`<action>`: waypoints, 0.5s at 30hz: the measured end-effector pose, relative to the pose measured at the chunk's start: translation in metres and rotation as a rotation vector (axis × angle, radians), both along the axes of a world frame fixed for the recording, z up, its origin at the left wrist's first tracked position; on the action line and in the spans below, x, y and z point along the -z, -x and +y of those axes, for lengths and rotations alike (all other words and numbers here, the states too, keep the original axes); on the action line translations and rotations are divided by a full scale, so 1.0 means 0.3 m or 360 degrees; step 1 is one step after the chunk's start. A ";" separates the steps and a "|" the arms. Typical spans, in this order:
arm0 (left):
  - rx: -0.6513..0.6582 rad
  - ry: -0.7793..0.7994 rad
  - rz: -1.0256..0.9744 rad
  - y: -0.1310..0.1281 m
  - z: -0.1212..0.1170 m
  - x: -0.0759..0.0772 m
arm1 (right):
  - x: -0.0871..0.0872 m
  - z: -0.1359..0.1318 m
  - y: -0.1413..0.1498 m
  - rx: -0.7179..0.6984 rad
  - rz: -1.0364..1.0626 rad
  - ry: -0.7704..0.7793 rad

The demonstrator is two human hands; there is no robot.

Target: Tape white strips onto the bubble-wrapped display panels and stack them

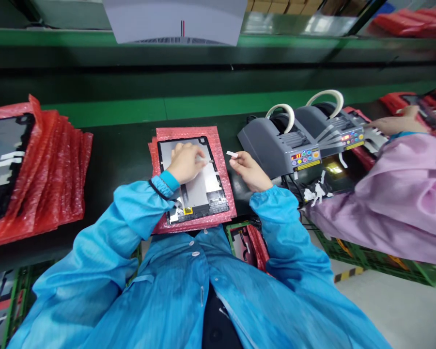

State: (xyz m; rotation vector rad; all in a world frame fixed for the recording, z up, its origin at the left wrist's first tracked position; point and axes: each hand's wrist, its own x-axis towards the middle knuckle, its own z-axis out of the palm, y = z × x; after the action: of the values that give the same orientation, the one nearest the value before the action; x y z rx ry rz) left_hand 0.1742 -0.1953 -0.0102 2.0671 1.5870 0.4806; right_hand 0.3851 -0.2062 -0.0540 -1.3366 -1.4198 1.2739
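Observation:
A flat tablet screen panel (212,196) with a black frame and silver back lies on red bubble-wrap bags (223,160) in front of me. My left hand (186,162) rests over the panel's upper middle, fingers loosely bent and apart, with nothing visible in them. Beside the panel's right edge, my right hand (252,170) pinches a short white strip of tape (231,154) between thumb and fingertips, held clear of the panel. Small pale tabs show along the panel's edges, and a yellow-framed patch (188,211) sits near its bottom. Part of the panel is hidden under my left hand.
Two grey tape dispensers (276,140) with lit displays stand to the right, white tape scraps (317,193) before them. A stack of red bubble-wrap bags (65,169) with a panel on top is at left. A co-worker's pink sleeve (388,198) reaches in at right.

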 end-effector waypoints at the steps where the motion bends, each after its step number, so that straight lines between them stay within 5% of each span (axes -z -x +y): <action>1: 0.0029 -0.0008 -0.0061 0.007 0.011 -0.006 | -0.021 -0.008 0.003 -0.0055 0.0012 -0.0043; 7: 0.0333 -0.0019 -0.0281 0.008 0.036 -0.018 | -0.134 -0.048 0.052 -0.0383 -0.0068 -0.0140; 11: 0.0357 0.0025 -0.0242 -0.001 0.031 -0.009 | -0.129 -0.040 0.052 -0.0391 -0.0197 -0.0172; 15: 0.0268 0.0092 -0.0175 -0.005 0.031 -0.009 | -0.100 -0.017 0.035 -0.0161 -0.0337 -0.0197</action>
State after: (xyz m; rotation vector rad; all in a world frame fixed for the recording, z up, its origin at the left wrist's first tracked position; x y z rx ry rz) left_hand 0.1758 -0.1859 -0.0074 2.0719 1.3354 0.4737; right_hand 0.3745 -0.2112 -0.0241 -1.3614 -1.7034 1.1137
